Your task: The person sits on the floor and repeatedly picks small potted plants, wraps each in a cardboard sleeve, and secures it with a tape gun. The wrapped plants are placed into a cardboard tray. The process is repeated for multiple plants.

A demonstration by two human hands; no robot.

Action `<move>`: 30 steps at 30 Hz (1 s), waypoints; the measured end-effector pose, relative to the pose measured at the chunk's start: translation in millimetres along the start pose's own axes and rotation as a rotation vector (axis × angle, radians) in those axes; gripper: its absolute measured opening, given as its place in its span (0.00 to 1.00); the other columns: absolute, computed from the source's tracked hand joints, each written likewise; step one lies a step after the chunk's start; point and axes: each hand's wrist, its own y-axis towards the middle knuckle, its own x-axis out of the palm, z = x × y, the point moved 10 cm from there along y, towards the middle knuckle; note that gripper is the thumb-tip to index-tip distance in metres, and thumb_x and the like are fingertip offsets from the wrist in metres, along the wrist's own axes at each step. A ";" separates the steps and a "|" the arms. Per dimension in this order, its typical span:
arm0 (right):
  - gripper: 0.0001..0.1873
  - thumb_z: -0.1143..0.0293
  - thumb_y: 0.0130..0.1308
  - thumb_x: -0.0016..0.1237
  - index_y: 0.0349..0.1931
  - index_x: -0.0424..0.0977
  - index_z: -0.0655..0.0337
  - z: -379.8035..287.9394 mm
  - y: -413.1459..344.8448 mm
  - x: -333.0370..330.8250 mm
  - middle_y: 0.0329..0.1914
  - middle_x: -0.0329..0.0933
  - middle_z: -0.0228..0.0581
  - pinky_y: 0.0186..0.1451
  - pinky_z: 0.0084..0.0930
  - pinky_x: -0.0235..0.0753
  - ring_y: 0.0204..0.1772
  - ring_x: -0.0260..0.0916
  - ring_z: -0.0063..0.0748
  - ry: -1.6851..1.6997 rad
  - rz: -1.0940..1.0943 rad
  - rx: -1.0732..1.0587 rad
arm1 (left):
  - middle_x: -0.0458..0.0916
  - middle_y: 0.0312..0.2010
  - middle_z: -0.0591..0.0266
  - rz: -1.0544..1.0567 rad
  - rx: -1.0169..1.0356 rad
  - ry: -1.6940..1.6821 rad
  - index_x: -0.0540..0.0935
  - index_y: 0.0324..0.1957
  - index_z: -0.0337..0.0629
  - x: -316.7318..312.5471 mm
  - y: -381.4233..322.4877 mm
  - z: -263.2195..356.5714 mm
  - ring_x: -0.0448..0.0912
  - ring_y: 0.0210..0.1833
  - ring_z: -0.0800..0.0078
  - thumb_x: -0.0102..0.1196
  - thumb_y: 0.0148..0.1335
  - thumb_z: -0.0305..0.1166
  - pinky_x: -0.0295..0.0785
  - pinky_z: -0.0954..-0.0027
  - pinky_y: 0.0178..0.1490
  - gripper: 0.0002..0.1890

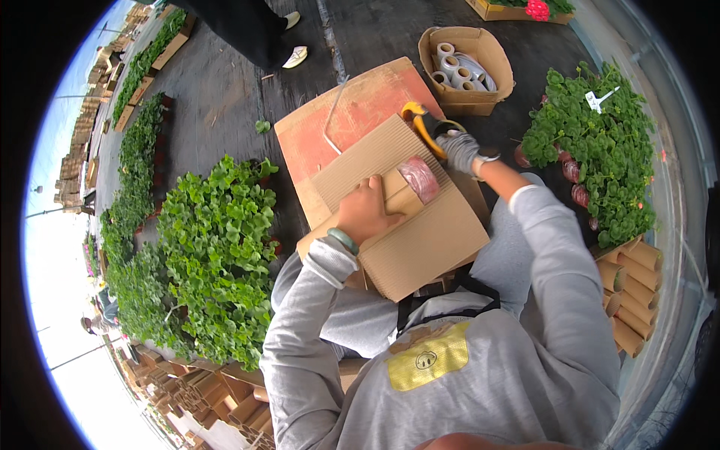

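Observation:
My bare left hand [364,209], with a green bangle at its wrist, presses flat on a cardboard sleeve [406,192] lying across a corrugated cardboard sheet [433,242]. A pot wrapped in clear film [419,179], reddish inside, shows at the sleeve's upper right end. My right hand [458,149], in a grey glove, grips a yellow and black tape dispenser [423,126] at the sheet's upper right edge. A larger cardboard piece with a red printed face [360,107] lies beneath.
A carton of film rolls [467,104] stands beyond my right hand. Leafy potted plants [219,264] are at left, flowering ones [590,152] at right above stacked cardboard tubes [633,295]. A person in dark trousers [242,28] stands at the top.

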 end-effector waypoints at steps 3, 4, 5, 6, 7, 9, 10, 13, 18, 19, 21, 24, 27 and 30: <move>0.21 0.53 0.57 0.53 0.43 0.72 0.61 12.8 -24.3 -66.9 0.35 0.79 0.49 0.34 0.37 0.76 0.32 0.79 0.41 0.419 0.029 0.139 | 0.75 0.43 0.39 0.075 0.039 0.057 0.65 0.52 0.28 3.9 -3.1 4.3 0.78 0.44 0.47 0.68 0.40 0.53 0.73 0.55 0.46 0.45; 0.20 0.53 0.59 0.54 0.40 0.73 0.61 12.1 -43.4 -84.5 0.28 0.78 0.43 0.26 0.27 0.75 0.24 0.76 0.31 1.159 0.041 0.198 | 0.76 0.42 0.41 0.091 0.046 0.071 0.67 0.50 0.29 4.2 -3.5 5.2 0.78 0.44 0.49 0.68 0.40 0.53 0.74 0.55 0.45 0.43; 0.20 0.55 0.60 0.55 0.41 0.72 0.62 0.5 -58.1 -111.8 0.25 0.75 0.36 0.25 0.20 0.75 0.24 0.74 0.22 1.471 0.138 0.146 | 0.76 0.41 0.44 0.109 0.055 0.089 0.68 0.48 0.30 3.9 -3.5 7.0 0.78 0.43 0.51 0.68 0.40 0.52 0.75 0.56 0.43 0.40; 0.20 0.56 0.60 0.55 0.43 0.71 0.63 -8.1 -77.2 -128.8 0.28 0.75 0.35 0.26 0.19 0.76 0.25 0.74 0.24 1.594 0.160 0.180 | 0.77 0.40 0.46 0.125 0.061 0.100 0.69 0.46 0.31 3.1 -3.8 8.2 0.78 0.43 0.53 0.67 0.41 0.51 0.75 0.57 0.42 0.38; 0.21 0.59 0.61 0.56 0.47 0.70 0.64 -30.1 -98.7 -155.8 0.33 0.76 0.36 0.27 0.20 0.77 0.28 0.75 0.24 1.713 0.189 0.001 | 0.76 0.40 0.46 0.139 0.060 0.112 0.69 0.46 0.31 2.5 -4.3 9.1 0.78 0.44 0.53 0.67 0.41 0.51 0.76 0.57 0.42 0.38; 0.21 0.60 0.61 0.56 0.48 0.70 0.63 -60.0 -131.4 -169.2 0.34 0.76 0.38 0.30 0.23 0.78 0.30 0.75 0.25 1.724 0.219 -0.004 | 0.76 0.40 0.47 0.135 0.053 0.128 0.69 0.46 0.31 3.6 -4.9 9.7 0.78 0.44 0.53 0.67 0.42 0.52 0.76 0.58 0.41 0.38; 0.21 0.60 0.61 0.57 0.48 0.70 0.64 -77.7 -142.1 -161.3 0.34 0.76 0.37 0.31 0.22 0.78 0.31 0.75 0.25 1.765 0.183 0.025 | 0.76 0.40 0.45 0.134 0.053 0.117 0.68 0.47 0.30 4.0 -5.3 10.2 0.78 0.43 0.52 0.67 0.42 0.52 0.76 0.57 0.42 0.39; 0.21 0.60 0.59 0.58 0.47 0.71 0.64 -117.5 -168.0 -120.1 0.34 0.77 0.35 0.32 0.21 0.77 0.31 0.75 0.24 1.639 0.062 0.155 | 0.77 0.40 0.42 0.084 0.043 0.076 0.67 0.49 0.29 6.9 -2.3 4.8 0.79 0.41 0.48 0.66 0.43 0.54 0.75 0.56 0.42 0.41; 0.19 0.59 0.58 0.57 0.42 0.72 0.65 -127.0 -234.7 -83.8 0.30 0.77 0.35 0.35 0.24 0.76 0.31 0.76 0.24 1.517 -0.014 0.243 | 0.79 0.38 0.39 -0.041 0.022 -0.029 0.67 0.52 0.29 12.8 16.3 -17.4 0.79 0.41 0.46 0.66 0.42 0.54 0.73 0.55 0.44 0.43; 0.20 0.59 0.59 0.56 0.44 0.72 0.65 -127.5 -246.7 -75.8 0.32 0.78 0.36 0.37 0.24 0.76 0.33 0.76 0.25 1.541 -0.027 0.280 | 0.79 0.38 0.38 -0.047 0.036 -0.048 0.68 0.52 0.30 12.2 19.4 -20.5 0.78 0.42 0.46 0.66 0.42 0.54 0.73 0.55 0.45 0.43; 0.23 0.58 0.59 0.56 0.48 0.71 0.65 -125.2 -254.5 -59.6 0.35 0.78 0.37 0.41 0.25 0.76 0.37 0.76 0.26 1.537 -0.061 0.279 | 0.79 0.39 0.38 -0.042 0.055 -0.105 0.68 0.50 0.29 10.9 23.2 -23.3 0.78 0.44 0.46 0.67 0.40 0.54 0.72 0.56 0.47 0.43; 0.27 0.57 0.59 0.56 0.53 0.69 0.65 -123.6 -249.6 -24.4 0.40 0.78 0.38 0.46 0.26 0.75 0.42 0.75 0.27 1.544 -0.133 0.290 | 0.78 0.39 0.38 -0.023 0.112 -0.136 0.68 0.51 0.29 -0.5 19.7 -13.3 0.78 0.44 0.45 0.67 0.40 0.53 0.72 0.56 0.47 0.43; 0.25 0.55 0.66 0.49 0.56 0.67 0.63 -136.5 -233.6 -4.4 0.50 0.75 0.39 0.54 0.25 0.72 0.51 0.72 0.28 1.708 -0.219 0.163 | 0.78 0.40 0.38 0.001 0.170 -0.096 0.68 0.51 0.29 -35.6 0.1 10.3 0.78 0.43 0.44 0.68 0.40 0.50 0.72 0.55 0.46 0.41; 0.24 0.56 0.73 0.36 0.62 0.61 0.62 -160.5 -213.8 -10.6 0.60 0.66 0.36 0.64 0.26 0.67 0.60 0.66 0.27 2.384 -0.486 0.239 | 0.77 0.40 0.40 0.116 0.322 -0.078 0.67 0.52 0.31 -89.1 -55.2 50.7 0.78 0.41 0.46 0.70 0.38 0.44 0.72 0.55 0.45 0.41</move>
